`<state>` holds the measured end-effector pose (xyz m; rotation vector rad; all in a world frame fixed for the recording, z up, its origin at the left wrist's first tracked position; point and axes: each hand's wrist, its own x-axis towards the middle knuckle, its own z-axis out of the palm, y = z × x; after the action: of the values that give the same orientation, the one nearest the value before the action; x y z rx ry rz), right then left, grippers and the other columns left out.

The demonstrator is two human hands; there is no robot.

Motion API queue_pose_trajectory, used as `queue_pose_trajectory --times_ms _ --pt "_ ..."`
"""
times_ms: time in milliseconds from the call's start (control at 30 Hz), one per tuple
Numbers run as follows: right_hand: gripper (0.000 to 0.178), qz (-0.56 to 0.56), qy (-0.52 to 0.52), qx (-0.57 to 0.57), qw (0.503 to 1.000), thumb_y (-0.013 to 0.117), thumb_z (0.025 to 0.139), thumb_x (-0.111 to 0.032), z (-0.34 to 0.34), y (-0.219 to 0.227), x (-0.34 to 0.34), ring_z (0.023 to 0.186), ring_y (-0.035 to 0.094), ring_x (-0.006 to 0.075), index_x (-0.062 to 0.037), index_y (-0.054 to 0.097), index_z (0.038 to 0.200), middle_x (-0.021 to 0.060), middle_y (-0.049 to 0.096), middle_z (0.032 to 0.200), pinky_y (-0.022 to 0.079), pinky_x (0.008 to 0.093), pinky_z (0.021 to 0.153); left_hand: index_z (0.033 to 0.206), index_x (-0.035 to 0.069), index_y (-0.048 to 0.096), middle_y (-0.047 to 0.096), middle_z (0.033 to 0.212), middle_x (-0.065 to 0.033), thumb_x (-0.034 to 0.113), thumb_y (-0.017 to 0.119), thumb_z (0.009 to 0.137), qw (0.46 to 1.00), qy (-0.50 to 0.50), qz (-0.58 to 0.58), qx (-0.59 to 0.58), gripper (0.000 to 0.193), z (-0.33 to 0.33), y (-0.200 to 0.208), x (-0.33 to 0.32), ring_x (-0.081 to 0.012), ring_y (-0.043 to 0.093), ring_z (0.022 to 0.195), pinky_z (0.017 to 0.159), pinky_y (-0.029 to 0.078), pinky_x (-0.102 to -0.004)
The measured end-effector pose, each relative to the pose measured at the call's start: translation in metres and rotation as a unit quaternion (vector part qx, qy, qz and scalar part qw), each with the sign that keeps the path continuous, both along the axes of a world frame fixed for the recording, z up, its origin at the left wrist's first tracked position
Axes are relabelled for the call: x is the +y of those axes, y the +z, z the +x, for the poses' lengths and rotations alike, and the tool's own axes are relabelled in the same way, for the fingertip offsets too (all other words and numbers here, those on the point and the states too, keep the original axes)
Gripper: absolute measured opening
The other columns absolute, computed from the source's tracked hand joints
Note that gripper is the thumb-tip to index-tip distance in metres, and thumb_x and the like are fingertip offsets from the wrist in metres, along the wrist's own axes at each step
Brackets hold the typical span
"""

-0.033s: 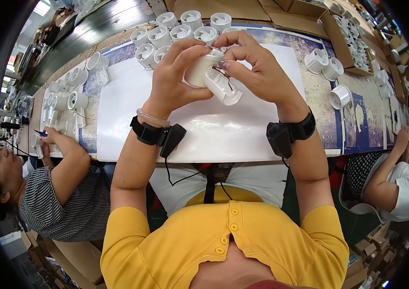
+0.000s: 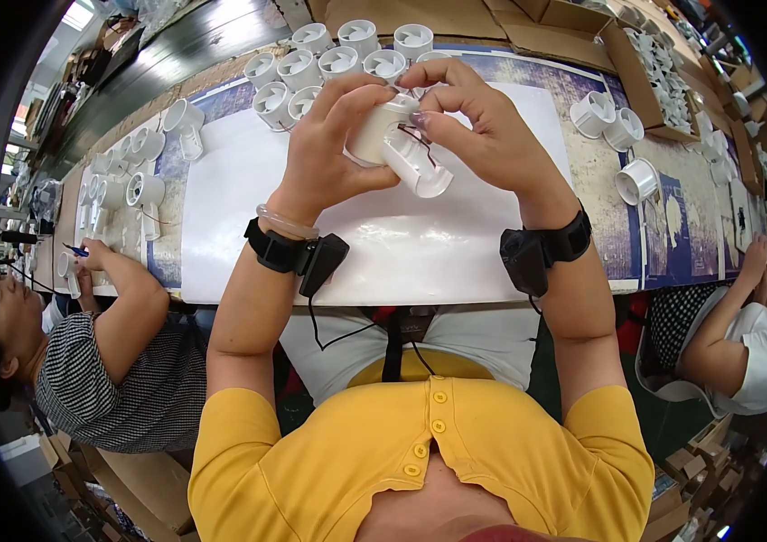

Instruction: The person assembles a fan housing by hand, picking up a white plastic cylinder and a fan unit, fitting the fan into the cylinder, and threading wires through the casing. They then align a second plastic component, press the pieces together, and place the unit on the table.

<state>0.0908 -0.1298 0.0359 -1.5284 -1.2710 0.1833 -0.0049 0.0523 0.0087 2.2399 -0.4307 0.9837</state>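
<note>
Between my hands, above the table, I hold a white plastic fan housing (image 2: 367, 143), a round cup with an open, trough-shaped handle (image 2: 420, 168) pointing down toward me. My left hand (image 2: 334, 144) is closed round the cup's left side, thumb below and fingers on top. Thin dark red wires (image 2: 415, 135) run from the cup into the hollow handle. At the joint of cup and handle, my right hand (image 2: 465, 117) has its thumb and fingers pinched by these wires, its index finger reaching to the cup's far rim. The fingertips partly hide the wires.
Several white fan housings (image 2: 341, 60) with blades stand at the table's back. Others are at the left (image 2: 146, 188) and right (image 2: 638, 181). A cardboard box (image 2: 645, 81) holds small white parts. A white sheet (image 2: 248, 212) covers the table before me. Co-workers sit at both sides.
The wires along the handle have shifted slightly. Both hands keep their places on the fan housing.
</note>
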Motion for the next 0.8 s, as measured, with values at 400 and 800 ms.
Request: queue_pose_trajectory --times_ms 400,800 --pt "0.026 0.075 0.039 0.232 0.969 0.053 0.096 -0.024 0.015 -0.015 0.008 0.105 0.055 0.0134 -0.0013 0.065 0.102 0.0059 0.061 0.111 0.041 0.0265 0.092 0.137 0.009 0.025 0.042 0.134 -0.0154 0.015 0.084 0.062 0.959 -0.136 -0.205 0.142 0.096 0.003 -0.02 -0.007 -0.0265 0.048 0.12 0.099 0.041 -0.036" --pt "0.024 0.049 0.014 0.237 0.97 0.054 0.091 -0.02 0.003 -0.038 0.035 0.086 0.06 0.0089 -0.0015 0.064 0.102 0.0021 0.064 0.091 0.046 0.022 0.078 0.14 0.001 -0.005 0.048 0.127 -0.0166 0.018 0.082 0.069 0.966 -0.064 -0.179 0.176 0.113 0.001 -0.028 -0.035 -0.0257 0.053 0.114 0.099 0.041 -0.0344"
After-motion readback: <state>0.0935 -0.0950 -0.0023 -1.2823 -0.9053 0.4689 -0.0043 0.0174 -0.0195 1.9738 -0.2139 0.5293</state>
